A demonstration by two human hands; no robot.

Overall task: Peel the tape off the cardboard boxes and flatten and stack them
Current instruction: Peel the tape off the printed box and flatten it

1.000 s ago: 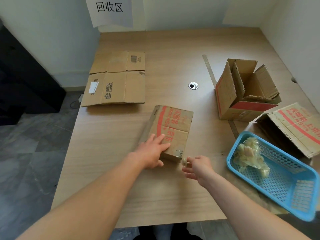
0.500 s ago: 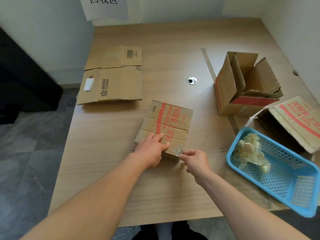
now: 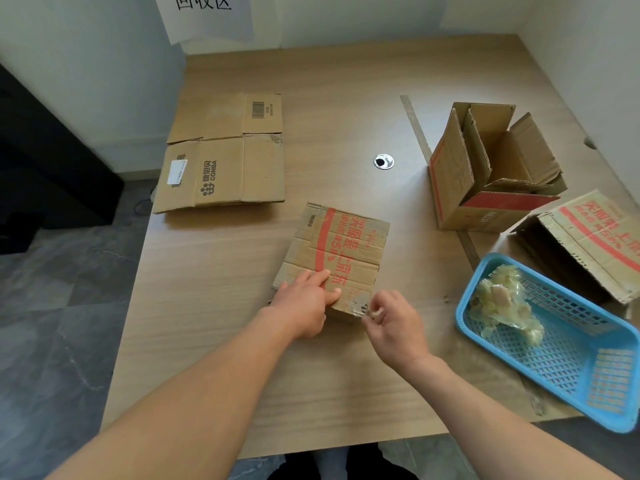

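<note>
The flattened box (image 3: 337, 252), printed in red, lies flat on the table (image 3: 214, 323) near its middle, directly ahead of both hands.

1. Left hand (image 3: 304, 306): I see it resting palm-down on the near-left corner of the flattened box, fingers straight and pressing the cardboard to the table.
2. Right hand (image 3: 393, 323): it sits just beside the near-right corner, thumb and fingers pinched together on the tape strip (image 3: 362, 304) at that corner.
3. The hands are apart, with the box's near edge between them.

A flattened stack (image 3: 225, 157) lies at the far left of the table. An open box (image 3: 481, 178) stands upright at the far right, and a tipped box (image 3: 592, 244) lies near it. A blue basket (image 3: 561, 348) at the right holds a tape wad (image 3: 502, 306).
</note>
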